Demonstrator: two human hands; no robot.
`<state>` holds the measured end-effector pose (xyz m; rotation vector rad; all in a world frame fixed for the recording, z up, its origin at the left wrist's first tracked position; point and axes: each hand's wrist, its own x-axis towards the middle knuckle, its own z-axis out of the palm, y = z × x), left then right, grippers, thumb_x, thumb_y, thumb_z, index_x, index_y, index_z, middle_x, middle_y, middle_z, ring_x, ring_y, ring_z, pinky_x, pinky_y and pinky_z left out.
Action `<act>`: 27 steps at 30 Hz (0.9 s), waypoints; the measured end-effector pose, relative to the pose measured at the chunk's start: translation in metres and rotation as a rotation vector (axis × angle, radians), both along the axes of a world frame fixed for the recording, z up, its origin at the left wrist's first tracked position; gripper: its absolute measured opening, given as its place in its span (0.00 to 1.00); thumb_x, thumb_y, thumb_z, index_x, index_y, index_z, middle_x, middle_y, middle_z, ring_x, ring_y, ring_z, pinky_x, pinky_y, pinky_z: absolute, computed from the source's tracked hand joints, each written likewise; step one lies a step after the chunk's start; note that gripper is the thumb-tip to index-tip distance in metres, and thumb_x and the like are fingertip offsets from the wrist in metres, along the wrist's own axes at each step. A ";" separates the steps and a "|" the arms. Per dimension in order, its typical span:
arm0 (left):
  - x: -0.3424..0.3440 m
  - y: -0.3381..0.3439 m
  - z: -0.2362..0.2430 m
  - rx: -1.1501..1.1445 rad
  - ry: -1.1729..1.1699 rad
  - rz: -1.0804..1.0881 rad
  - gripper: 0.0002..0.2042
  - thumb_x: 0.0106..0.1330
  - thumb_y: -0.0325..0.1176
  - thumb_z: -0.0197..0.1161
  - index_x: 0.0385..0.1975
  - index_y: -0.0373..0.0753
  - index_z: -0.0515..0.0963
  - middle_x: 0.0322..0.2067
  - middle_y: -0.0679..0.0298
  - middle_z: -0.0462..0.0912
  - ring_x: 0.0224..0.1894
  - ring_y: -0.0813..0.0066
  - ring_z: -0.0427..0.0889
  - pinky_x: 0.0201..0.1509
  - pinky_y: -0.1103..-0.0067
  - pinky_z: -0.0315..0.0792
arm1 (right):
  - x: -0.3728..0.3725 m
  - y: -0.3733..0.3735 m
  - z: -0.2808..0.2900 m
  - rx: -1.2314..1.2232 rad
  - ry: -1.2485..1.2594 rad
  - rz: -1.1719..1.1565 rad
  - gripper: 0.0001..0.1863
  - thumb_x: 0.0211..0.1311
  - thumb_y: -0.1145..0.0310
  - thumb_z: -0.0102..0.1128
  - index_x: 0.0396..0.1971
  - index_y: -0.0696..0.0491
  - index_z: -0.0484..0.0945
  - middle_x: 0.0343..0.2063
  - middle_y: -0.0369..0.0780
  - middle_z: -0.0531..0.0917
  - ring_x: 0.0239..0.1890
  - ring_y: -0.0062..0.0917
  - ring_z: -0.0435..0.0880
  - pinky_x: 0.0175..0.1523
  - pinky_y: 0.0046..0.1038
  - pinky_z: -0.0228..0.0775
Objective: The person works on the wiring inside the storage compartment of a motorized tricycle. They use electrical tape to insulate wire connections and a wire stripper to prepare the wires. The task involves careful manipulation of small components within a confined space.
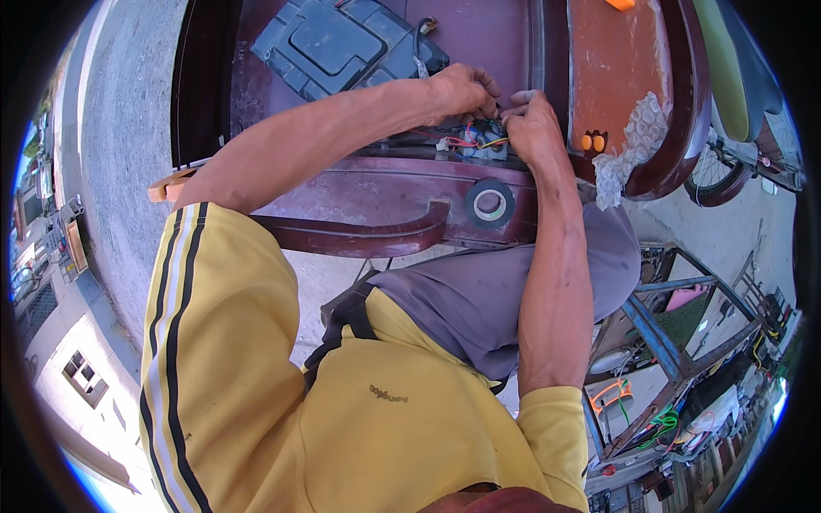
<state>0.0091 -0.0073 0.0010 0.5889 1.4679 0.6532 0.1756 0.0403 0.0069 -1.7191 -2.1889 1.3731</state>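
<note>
My left hand [464, 92] has its fingers curled down above a small cluster of wiring [484, 137] with red, yellow and dark leads and a pale connector. My right hand [534, 124] is just right of it, fingers bent and closed toward the same spot; whatever either pinches is hidden or too small to name. The wiring lies in the maroon vehicle body [359, 192]. Up and left of my hands rests a grey-black plastic box [332, 47] with a short cable. A roll of black tape [489, 203] lies flat on the maroon edge nearer me.
An orange-brown panel [607, 51] with bubble wrap [633, 141] and two small orange pieces [593, 141] is at right. A wheel [714, 171] stands beyond. A metal frame [663, 321] with tools is at lower right. A paved road [124, 103] runs along the left.
</note>
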 end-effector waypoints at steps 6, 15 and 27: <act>-0.004 0.004 -0.008 -0.083 -0.080 0.065 0.11 0.56 0.21 0.70 0.40 0.35 0.82 0.30 0.62 0.85 0.25 0.77 0.80 0.23 0.81 0.73 | -0.002 -0.002 0.007 -0.029 0.033 -0.004 0.21 0.58 0.75 0.56 0.53 0.63 0.76 0.42 0.53 0.87 0.51 0.42 0.86 0.58 0.37 0.74; -0.002 0.000 0.003 0.108 0.089 -0.032 0.14 0.57 0.23 0.66 0.43 0.32 0.80 0.30 0.62 0.86 0.30 0.77 0.83 0.31 0.81 0.76 | -0.001 0.001 -0.010 -0.030 0.079 0.001 0.20 0.57 0.75 0.55 0.50 0.63 0.80 0.42 0.54 0.87 0.50 0.43 0.86 0.57 0.36 0.74; -0.002 0.001 0.005 0.062 0.119 0.034 0.12 0.54 0.25 0.69 0.38 0.33 0.83 0.30 0.58 0.87 0.29 0.72 0.87 0.30 0.79 0.82 | -0.004 -0.003 0.019 -0.059 -0.051 0.037 0.13 0.56 0.70 0.64 0.40 0.61 0.86 0.40 0.55 0.87 0.49 0.45 0.86 0.55 0.37 0.75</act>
